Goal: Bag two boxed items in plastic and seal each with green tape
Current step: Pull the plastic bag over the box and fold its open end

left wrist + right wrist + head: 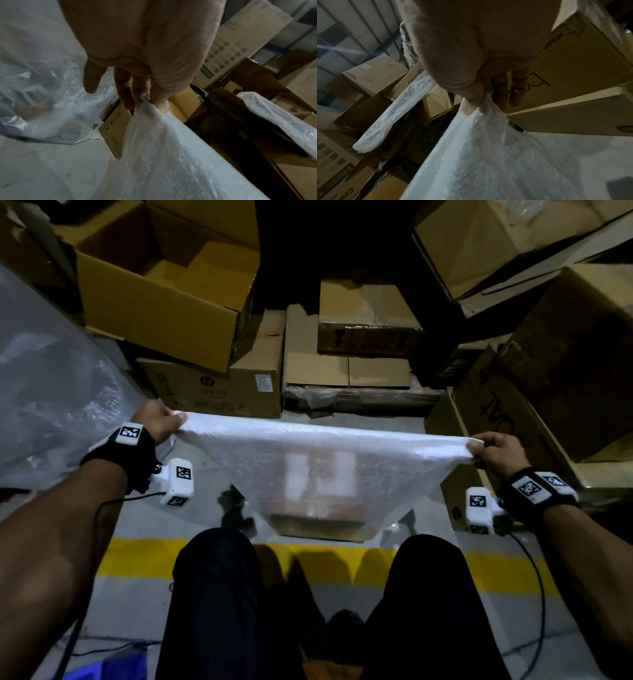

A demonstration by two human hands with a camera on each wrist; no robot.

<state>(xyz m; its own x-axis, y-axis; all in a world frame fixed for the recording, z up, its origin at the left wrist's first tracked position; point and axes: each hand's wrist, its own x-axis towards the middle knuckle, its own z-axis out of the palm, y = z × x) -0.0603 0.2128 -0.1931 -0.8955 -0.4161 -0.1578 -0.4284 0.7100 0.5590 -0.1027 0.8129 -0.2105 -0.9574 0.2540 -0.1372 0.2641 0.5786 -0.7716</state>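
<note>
left hand (pixel 156 421): pinches the left top corner of the plastic bag (pixel 318 460), thumb against fingers (pixel 125 88)
right hand (pixel 500 450): pinches the right top corner, thumb on top
plastic bag: stretched taut between both hands, hanging above the floor (pixel 137 522)
boxed item (pixel 318 494): inside the bag, low at its middle, seen blurred through the plastic
surroundings: stacked cardboard boxes (pixel 212 392) behind, yellow floor line (pixel 137 556) near the knees

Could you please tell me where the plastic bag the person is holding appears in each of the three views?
Head: plastic bag centre, stretched between both hands.
Left wrist: bag lower centre-right, pinched by left hand.
Right wrist: bag lower centre, pinched by right hand.
Shared landmark: wrapped flat parcel.
</note>
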